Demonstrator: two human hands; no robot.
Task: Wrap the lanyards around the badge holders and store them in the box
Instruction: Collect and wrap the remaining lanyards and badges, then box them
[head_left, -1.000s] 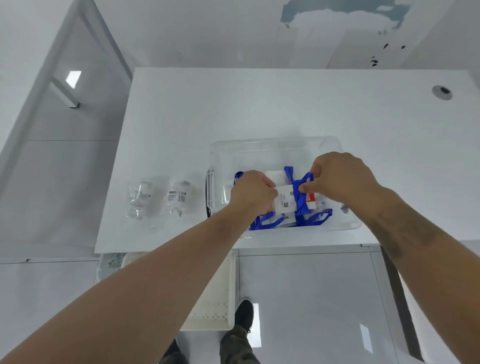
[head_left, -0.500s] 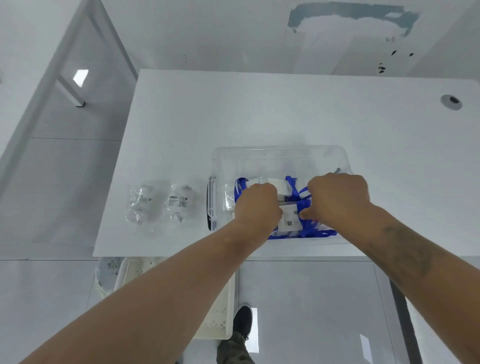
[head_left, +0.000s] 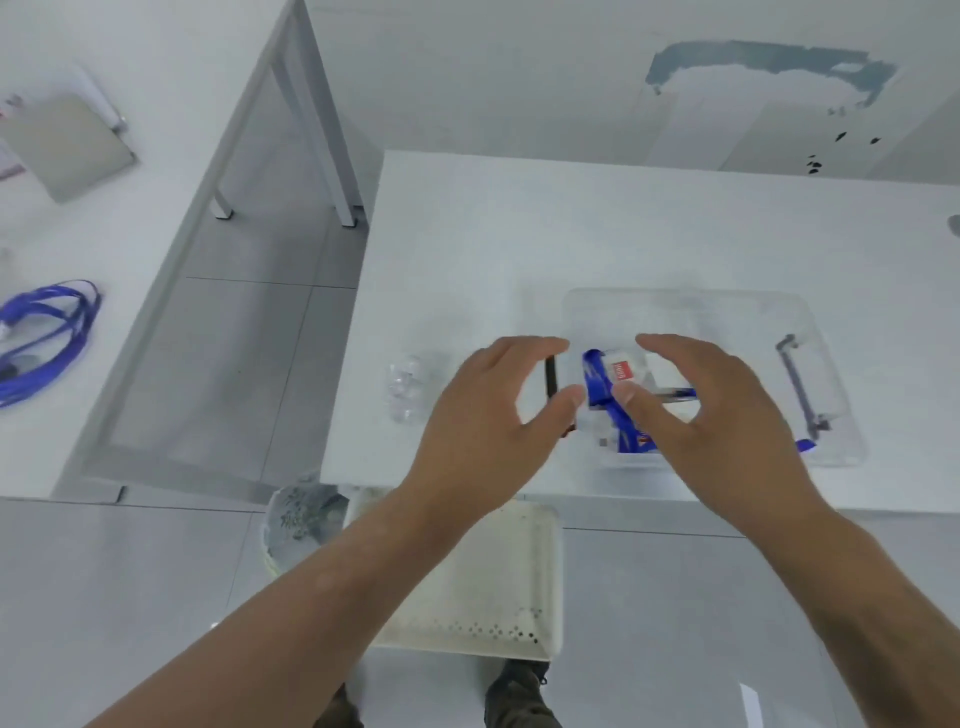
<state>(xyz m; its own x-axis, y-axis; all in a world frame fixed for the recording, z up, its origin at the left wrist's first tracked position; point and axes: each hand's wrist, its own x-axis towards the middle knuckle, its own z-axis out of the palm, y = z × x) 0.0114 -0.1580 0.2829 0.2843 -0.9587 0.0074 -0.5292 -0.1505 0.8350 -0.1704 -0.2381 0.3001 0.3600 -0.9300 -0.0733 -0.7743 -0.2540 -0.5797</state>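
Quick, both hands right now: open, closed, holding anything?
Left hand: open, fingers spread, holding nothing.
Right hand: open, empty, above the wrapped blue lanyard badge in the clear plastic box.

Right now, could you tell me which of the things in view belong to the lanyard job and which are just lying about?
Belonging to the job:
- clear plastic box
- wrapped badge holders with blue lanyards, in the box
- loose blue lanyards on the left table
- open left hand and right hand

Just lying about:
- clear plastic bags
- white basket on the floor
- grey pad
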